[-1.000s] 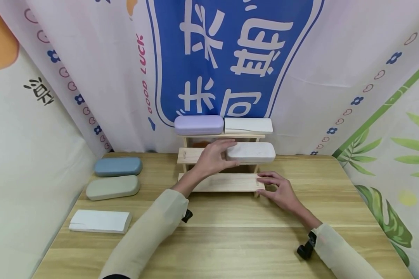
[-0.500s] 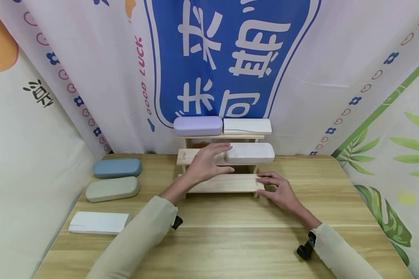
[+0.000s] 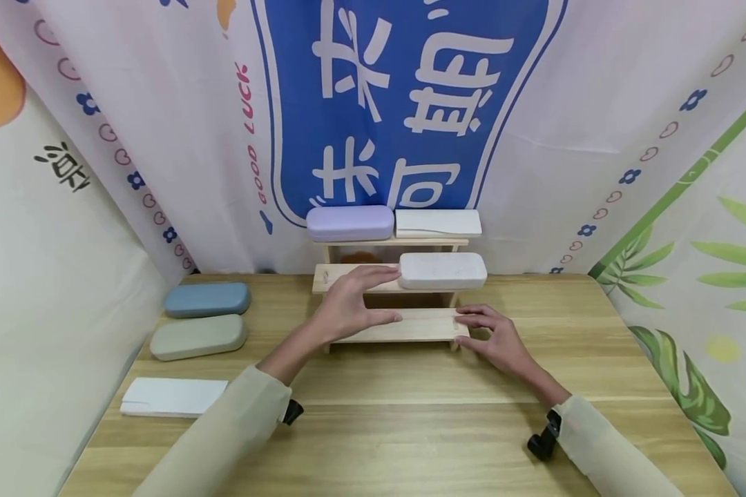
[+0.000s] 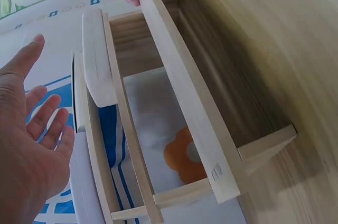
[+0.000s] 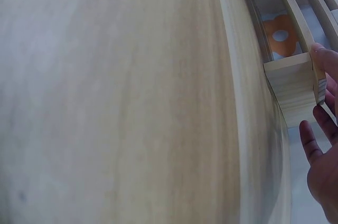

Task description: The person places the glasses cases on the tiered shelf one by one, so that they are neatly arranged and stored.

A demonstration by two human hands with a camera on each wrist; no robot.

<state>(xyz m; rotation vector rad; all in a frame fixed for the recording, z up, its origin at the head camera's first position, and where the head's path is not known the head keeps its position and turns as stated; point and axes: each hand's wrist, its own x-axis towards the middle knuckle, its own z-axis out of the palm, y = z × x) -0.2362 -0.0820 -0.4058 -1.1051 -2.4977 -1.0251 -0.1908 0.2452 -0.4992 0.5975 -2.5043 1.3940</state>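
A white speckled glasses case (image 3: 443, 270) lies on the right half of the middle tier of a stepped wooden display rack (image 3: 404, 324). Just left of that case is my left hand (image 3: 351, 304), its fingers spread and nothing between them. My right hand (image 3: 496, 339) holds the right end of the rack's lowest tier, thumb at the front edge (image 5: 315, 57). On the top tier a lilac glasses case (image 3: 350, 223) sits beside a white flap-style glasses case (image 3: 438, 223).
At the table's left side lie a blue glasses case (image 3: 207, 300), a sage green glasses case (image 3: 199, 337) and a white folding-style case (image 3: 173, 397), partly behind my left sleeve. A printed curtain (image 3: 572, 172) hangs behind the rack.
My left hand has let go of the white speckled case and drawn away to the left and toward me. The case stays on the middle tier; my right hand keeps its place.
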